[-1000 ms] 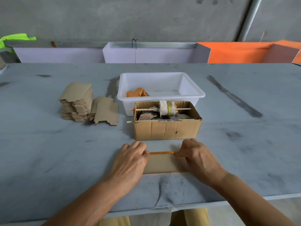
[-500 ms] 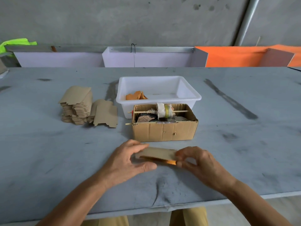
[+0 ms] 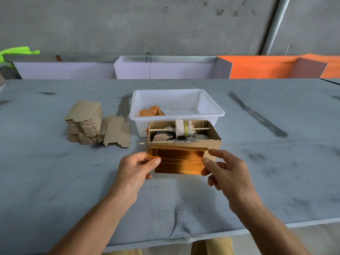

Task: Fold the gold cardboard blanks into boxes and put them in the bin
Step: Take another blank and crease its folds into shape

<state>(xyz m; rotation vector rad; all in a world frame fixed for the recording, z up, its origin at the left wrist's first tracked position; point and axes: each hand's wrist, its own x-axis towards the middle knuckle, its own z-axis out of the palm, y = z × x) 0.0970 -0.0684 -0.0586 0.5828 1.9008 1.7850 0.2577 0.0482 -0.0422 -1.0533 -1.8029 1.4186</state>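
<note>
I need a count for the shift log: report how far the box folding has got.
Done: a few gold folded pieces lie in the white bin. In hand: the left hand and right hand pinch one flat gold blank. Left: the stack of blanks remains unfolded.

— What is that brown box point(image 3: 184, 144) just past the hands?
— It is open on top. Two thin sticks point(image 3: 200, 129) lie across it, and one holds a roll of white cloth point(image 3: 181, 130).
— And far beyond the hands?
— A gray wall point(image 3: 147, 23), with white boards point(image 3: 165, 69) and orange boards point(image 3: 261, 68) behind the gray table point(image 3: 55, 181). Something bright green point(image 3: 16, 52) sits far left.
</note>
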